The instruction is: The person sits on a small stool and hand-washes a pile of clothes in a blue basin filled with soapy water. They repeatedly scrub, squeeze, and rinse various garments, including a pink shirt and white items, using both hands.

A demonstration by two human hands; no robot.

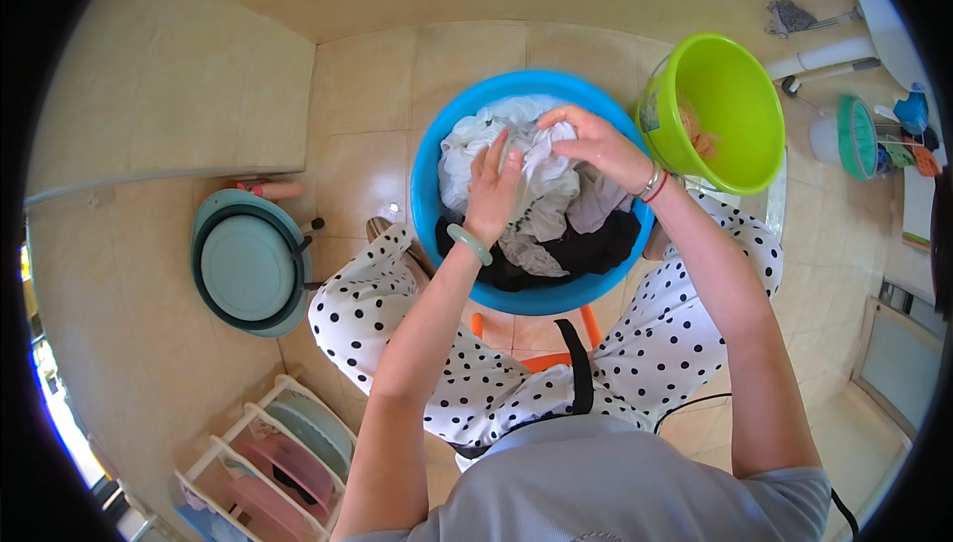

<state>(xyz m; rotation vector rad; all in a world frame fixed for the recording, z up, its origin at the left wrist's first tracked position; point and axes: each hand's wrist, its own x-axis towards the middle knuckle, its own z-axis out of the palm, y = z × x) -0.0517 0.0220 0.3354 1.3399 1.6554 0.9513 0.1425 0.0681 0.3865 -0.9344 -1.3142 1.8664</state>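
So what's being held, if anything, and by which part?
White cloth, by its upper end, in the right grip; whether the left grip holds any can't be told.

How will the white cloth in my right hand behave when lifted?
Probably floppy: the white cloth bunches in soft folds at your right hand. It may tug other laundry along, since they lie heaped together in the blue basin. Its weight is uncertain; wetness isn't clear.

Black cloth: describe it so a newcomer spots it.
Find the round blue basin in front of the person. Inside, along the edge nearest the person, lies the black cloth. It's the only black piece; the laundry beside it is white or greyish.
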